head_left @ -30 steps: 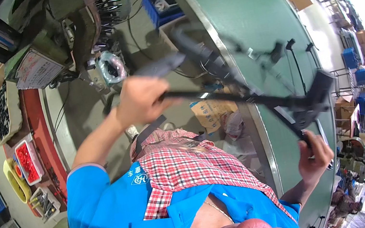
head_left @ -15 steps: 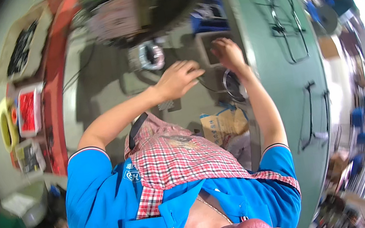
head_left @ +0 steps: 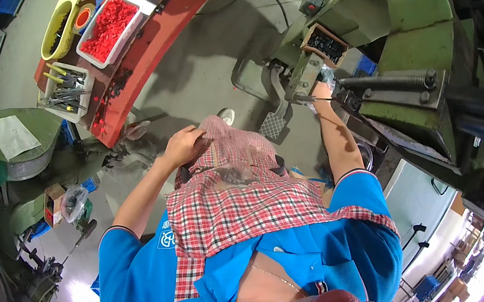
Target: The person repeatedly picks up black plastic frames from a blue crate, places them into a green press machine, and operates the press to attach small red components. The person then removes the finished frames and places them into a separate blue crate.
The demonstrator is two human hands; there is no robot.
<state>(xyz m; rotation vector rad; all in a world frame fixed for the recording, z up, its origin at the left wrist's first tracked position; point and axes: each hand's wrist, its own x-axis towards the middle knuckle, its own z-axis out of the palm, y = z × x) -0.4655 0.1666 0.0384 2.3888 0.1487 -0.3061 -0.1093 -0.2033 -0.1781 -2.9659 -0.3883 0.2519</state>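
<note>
While the left hand (head_left: 184, 146) is pressed loosely curled on the checked cloth (head_left: 231, 179) at centre frame, a metal rod (head_left: 304, 99) on the green machine (head_left: 407, 25) at upper right is gripped by the right hand (head_left: 322, 93).

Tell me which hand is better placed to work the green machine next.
Right, most likely. The right hand already reaches the metal rod at the green machine, beside the box of dark parts. The left hand rests on the checked cloth, apart from it.

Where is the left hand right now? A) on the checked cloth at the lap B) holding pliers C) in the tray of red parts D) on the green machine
A: the left hand rests on the checked cloth, while the right hand reaches to the green machine.
</note>
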